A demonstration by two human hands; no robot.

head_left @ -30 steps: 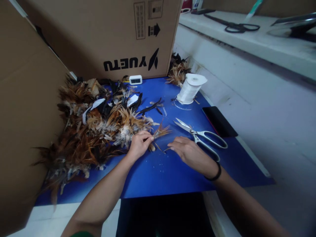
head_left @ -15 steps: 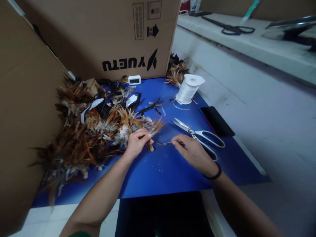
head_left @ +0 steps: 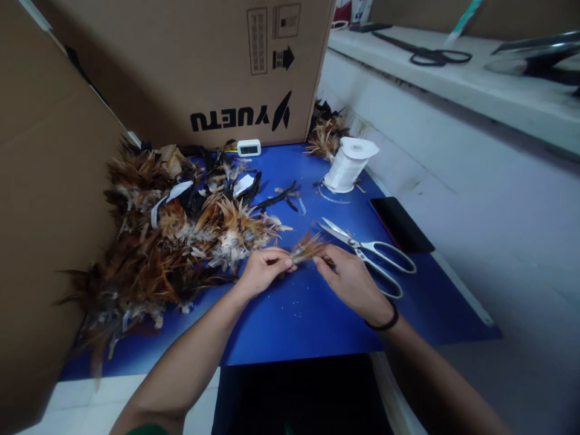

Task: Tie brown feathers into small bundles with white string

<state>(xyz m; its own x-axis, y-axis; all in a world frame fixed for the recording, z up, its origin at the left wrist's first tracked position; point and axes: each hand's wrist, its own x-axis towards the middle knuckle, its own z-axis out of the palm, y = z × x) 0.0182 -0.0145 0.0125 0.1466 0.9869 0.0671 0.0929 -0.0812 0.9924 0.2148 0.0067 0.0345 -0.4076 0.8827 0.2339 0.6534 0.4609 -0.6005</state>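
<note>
A small bunch of brown feathers (head_left: 307, 246) is pinched at its base between the thumb and fingers of my left hand (head_left: 265, 270). The thumb and fingertips of my right hand (head_left: 348, 279) close on the tip side of that bunch; exactly which strands they grip is too small to make out. Just beyond my right hand lie large scissors (head_left: 362, 246) with white-grey handles, their blades pointing to the far left. To the left of my left hand spreads a big heap of brown, black and greyish feathers (head_left: 167, 254).
A white ribbon spool (head_left: 347, 166) stands at the back right, with a dark phone (head_left: 401, 223) nearer. A small white digital display (head_left: 249, 148) sits before the tall cardboard box (head_left: 181, 72). More feathers (head_left: 327, 136) lie beside it. Black scissors (head_left: 430, 56) rest on the ledge (head_left: 457, 75).
My left hand has moved right with the feather bunch, towards my right hand. The thin strand that stretched between the hands no longer shows; my right fingertips are now at the bunch.
</note>
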